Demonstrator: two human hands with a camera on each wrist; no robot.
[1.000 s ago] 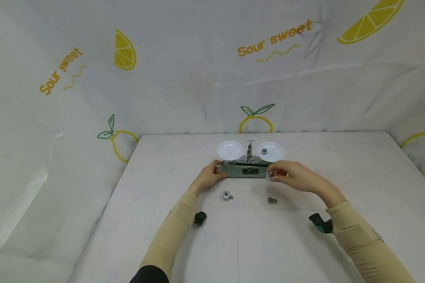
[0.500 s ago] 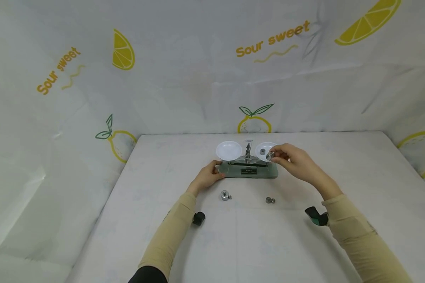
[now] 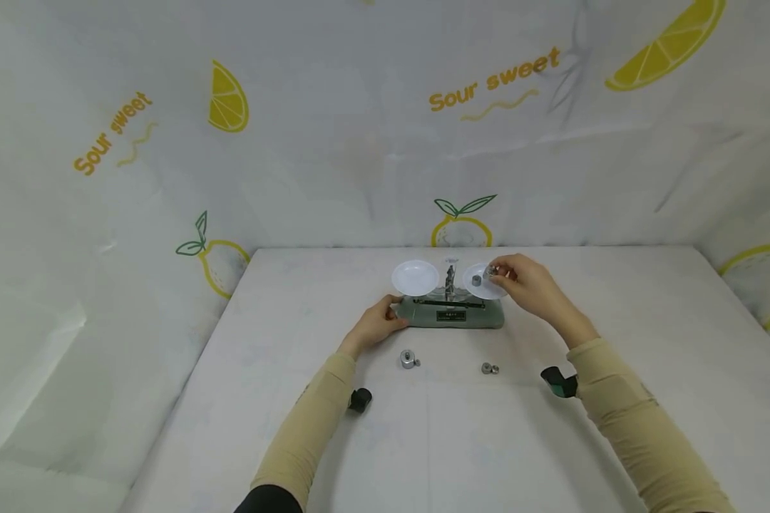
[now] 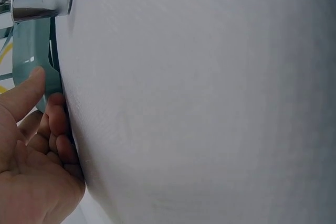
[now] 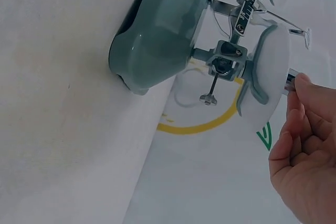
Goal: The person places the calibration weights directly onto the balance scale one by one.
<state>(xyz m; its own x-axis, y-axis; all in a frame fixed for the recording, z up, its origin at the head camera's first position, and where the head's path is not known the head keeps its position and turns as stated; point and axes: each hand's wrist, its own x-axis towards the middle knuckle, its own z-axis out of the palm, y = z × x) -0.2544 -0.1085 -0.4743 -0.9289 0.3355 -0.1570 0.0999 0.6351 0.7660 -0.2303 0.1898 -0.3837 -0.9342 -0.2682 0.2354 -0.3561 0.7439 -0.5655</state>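
- A small metal weight point(image 3: 491, 271) is pinched in the fingertips of the right hand point(image 3: 527, 286), just above the right pan point(image 3: 481, 288) of the scale point(image 3: 450, 312), presumably so that it comes down gently.
- A second weight point(image 3: 477, 281) already sits on that pan; the left pan point(image 3: 414, 277) shows nothing on it.
- The held weight is too small for its axis to be judged.
- The left hand point(image 3: 378, 323) is rested against the scale's left end with lightly bent fingers, gripping nothing, apparently to steady the base.
- The scale's long axis runs left to right across the table point(image 3: 616, 342).
- Spare weights point(image 3: 409, 358) lie nearer the person.
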